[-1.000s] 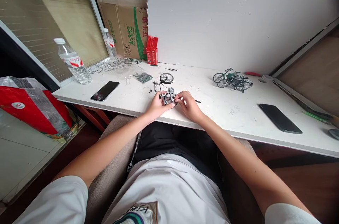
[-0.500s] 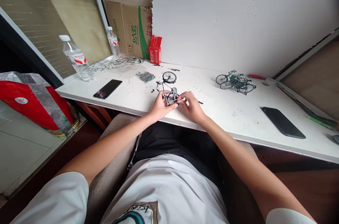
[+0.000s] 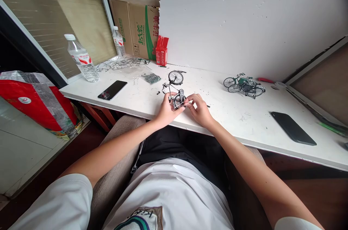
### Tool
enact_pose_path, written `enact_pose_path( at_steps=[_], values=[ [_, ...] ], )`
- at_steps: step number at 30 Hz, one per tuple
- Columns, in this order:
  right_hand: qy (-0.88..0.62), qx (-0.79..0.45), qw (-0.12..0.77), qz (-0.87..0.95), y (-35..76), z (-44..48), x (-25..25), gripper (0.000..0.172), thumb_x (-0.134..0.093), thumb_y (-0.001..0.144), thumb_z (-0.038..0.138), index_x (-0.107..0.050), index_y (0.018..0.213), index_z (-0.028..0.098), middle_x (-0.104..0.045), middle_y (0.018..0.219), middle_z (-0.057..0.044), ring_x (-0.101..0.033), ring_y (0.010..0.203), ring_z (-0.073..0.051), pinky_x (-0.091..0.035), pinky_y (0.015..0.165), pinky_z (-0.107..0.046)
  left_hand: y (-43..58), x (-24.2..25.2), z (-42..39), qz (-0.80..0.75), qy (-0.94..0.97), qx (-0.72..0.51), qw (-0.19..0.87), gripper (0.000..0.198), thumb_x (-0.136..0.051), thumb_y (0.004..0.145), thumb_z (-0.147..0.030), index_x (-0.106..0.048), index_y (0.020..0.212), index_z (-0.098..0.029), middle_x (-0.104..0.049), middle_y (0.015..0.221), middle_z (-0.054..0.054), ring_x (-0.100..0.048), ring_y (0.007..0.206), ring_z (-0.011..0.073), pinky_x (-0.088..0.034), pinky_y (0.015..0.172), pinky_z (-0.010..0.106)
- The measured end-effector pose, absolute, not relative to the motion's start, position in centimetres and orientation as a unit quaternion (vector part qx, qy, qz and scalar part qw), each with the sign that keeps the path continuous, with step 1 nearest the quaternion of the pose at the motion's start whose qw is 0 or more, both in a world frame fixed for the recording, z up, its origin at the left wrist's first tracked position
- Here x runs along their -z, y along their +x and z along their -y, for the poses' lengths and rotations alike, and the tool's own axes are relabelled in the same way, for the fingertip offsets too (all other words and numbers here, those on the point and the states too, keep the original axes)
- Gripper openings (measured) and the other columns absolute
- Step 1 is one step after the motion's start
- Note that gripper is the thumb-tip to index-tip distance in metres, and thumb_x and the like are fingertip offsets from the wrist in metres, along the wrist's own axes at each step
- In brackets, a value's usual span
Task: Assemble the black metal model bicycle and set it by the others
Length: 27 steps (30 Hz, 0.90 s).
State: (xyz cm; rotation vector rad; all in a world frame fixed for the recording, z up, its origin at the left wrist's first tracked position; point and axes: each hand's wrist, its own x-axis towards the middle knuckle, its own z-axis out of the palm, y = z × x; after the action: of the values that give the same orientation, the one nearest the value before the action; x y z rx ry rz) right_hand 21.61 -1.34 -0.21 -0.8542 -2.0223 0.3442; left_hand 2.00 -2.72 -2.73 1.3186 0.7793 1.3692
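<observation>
A miniature model bicycle with thin black parts is held above the desk's front edge, one spoked wheel pointing away from me. My left hand is closed around its near end, with the thumb along the near wheel. From the right, my right hand meets that same wheel with thumb and forefinger pinched together. What lies between those fingertips is too small to make out. A small dark stick-like piece rests on the desk just beyond the right hand.
Two finished-looking model bicycles stand at the right on the white desk. Phones lie left and right. Further back are water bottles, thin part frames, a bagged part packet and a red box.
The whole scene has shifted slightly to the right as the camera turned a little. The model bicycle is tilted slightly differently; both hands keep nearly the same hold.
</observation>
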Motion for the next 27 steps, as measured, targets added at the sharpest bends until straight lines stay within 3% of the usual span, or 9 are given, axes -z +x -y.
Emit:
enact_pose_path(
  at_steps=[18,27],
  values=[
    [-0.356,-0.165,0.460,0.797,21.2,1.4,0.1,0.032,-0.062,0.106,0.057,-0.067,0.097,0.027,-0.072,0.098,-0.009,-0.064,0.098,-0.029,-0.056,0.087,-0.049,2.1,2.1,4.0,-0.358,0.582,-0.562,0.467,0.068,-0.087,0.085,-0.028,-0.043,0.137,-0.028,-0.074,0.120,0.011,-0.077,0.103,0.0238,-0.062,0.088,0.035],
    [-0.349,-0.134,0.434,0.820,21.2,1.3,0.3,0.029,-0.050,0.111,0.051,-0.060,0.099,0.027,-0.068,0.100,-0.010,-0.060,0.098,-0.030,-0.052,0.090,-0.050,2.1,2.1,4.1,-0.363,0.586,-0.560,0.459,0.068,-0.088,0.085,-0.029,-0.044,0.137,-0.027,-0.075,0.116,0.010,-0.078,0.097,0.0225,-0.062,0.089,0.037]
  ],
)
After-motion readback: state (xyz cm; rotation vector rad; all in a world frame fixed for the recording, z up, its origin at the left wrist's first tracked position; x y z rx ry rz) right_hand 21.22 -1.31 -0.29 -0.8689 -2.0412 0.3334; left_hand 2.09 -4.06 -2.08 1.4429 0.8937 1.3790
